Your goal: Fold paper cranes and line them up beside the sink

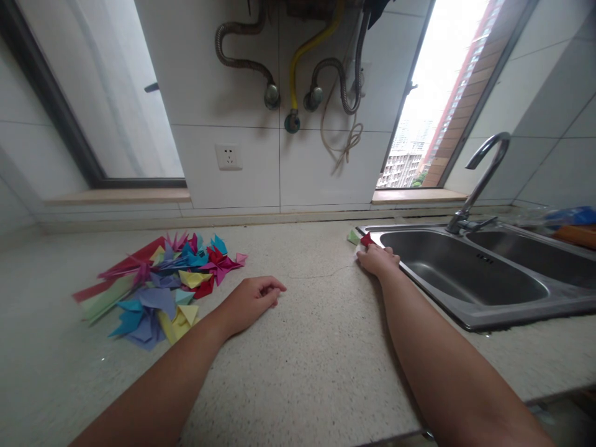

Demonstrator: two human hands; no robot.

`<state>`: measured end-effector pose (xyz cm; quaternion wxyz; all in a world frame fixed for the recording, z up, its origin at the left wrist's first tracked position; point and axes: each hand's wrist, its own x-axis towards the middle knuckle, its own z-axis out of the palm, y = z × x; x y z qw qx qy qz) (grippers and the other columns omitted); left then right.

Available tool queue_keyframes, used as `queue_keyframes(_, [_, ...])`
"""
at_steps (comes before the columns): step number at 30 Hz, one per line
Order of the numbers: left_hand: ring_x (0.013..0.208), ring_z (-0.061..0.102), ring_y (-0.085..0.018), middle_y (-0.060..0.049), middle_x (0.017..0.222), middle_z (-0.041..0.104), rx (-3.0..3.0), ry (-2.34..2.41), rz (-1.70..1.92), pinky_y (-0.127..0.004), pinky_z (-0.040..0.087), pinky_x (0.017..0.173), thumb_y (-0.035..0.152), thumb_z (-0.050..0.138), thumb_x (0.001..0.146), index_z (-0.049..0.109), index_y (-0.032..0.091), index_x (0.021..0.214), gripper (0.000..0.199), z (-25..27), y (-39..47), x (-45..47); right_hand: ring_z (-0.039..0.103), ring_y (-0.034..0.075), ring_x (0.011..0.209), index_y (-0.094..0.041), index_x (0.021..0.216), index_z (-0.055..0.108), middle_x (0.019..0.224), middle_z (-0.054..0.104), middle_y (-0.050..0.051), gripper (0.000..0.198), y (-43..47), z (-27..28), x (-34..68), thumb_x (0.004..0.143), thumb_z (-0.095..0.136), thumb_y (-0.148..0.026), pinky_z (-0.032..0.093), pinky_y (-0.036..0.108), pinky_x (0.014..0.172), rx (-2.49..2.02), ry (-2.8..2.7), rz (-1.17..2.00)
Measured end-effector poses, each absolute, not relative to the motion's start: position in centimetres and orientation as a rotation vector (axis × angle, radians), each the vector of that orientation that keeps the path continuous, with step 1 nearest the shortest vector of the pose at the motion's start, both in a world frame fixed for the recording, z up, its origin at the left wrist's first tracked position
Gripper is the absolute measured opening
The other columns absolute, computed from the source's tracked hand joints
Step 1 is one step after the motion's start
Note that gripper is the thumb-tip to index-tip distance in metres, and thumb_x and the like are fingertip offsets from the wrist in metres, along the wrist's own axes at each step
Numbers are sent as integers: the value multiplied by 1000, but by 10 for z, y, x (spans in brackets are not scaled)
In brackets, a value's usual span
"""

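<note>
My left hand (256,303) rests on the speckled countertop with its fingers loosely curled in, and nothing shows between them. To its left lies a heap of folded paper pieces (161,299) in blue, pink, red, yellow, purple and green; several look like origami cranes. My right hand (378,258) reaches out to the left rim of the sink, its fingers closed around a red folded paper (367,239). Right beside that sits a light green folded paper (353,236). A whitish piece also shows at the fingertips, partly hidden by the hand.
A double steel sink (437,303) with a curved faucet (482,177) is set into the counter (298,372) at right. Pipes with valves (292,121) and a wall socket (228,157) are on the tiled wall. Blue and orange things (575,226) lie beyond the sink.
</note>
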<state>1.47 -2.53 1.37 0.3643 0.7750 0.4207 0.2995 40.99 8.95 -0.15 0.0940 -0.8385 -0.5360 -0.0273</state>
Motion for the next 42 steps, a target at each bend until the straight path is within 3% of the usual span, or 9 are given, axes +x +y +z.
queue_keyframes(10, [70,58,-14,-3,78,67,1999,1087,774,-25,41,66,34,52,88,69,18,104,28,15,-25,14,41,40,120,-13,128,53,133,50,18,61,91,-2,409,83,45,-53,35,53,95,-2458,-1472,-123])
queue_keyframes(16, [70,59,-15,-4,77,66,2021,1092,761,-25,41,66,36,52,88,69,18,103,30,12,-24,15,35,40,125,-25,133,52,139,47,11,51,91,-2,409,87,41,-45,30,58,94,-2421,-1592,-69])
queue_keyframes(20, [69,58,-15,-3,76,66,2032,1092,761,-25,40,65,36,51,88,69,18,103,30,14,-26,14,33,40,127,-21,130,53,139,48,12,50,90,-2,407,88,39,-45,29,59,95,-2438,-1603,-54])
queue_keyframes(24, [70,58,-15,-3,76,66,2039,1094,753,-25,40,65,35,51,89,70,19,103,29,17,-27,13,40,40,119,-16,126,55,132,51,16,52,86,5,399,87,42,-48,33,55,92,-2417,-1521,-131])
queue_keyframes(28, [72,59,-15,-4,78,67,2064,1085,741,-25,40,66,35,50,89,70,18,104,30,18,-28,13,47,36,107,-16,114,59,118,57,17,40,78,22,377,88,41,-41,36,47,87,-2231,-1449,-341])
queue_keyframes(32, [71,58,-15,-4,79,67,2100,1093,731,-26,39,65,34,49,89,70,18,105,31,19,-28,12,49,29,106,-17,107,58,110,61,13,29,59,42,329,90,39,-30,34,40,91,-1838,-1705,-460])
queue_keyframes(35, [71,59,-15,-3,79,68,2102,1094,727,-25,39,65,34,49,89,70,19,106,30,18,-28,13,52,25,102,-18,104,59,106,62,11,23,35,51,280,90,42,-28,34,36,91,-1519,-2067,-358])
queue_keyframes(42, [73,57,-16,-3,78,67,2231,1049,755,-25,39,66,28,50,88,70,18,89,23,15,-23,12,56,17,78,-20,90,62,85,65,4,20,-7,46,213,92,45,-31,32,28,68,-1106,-2721,14])
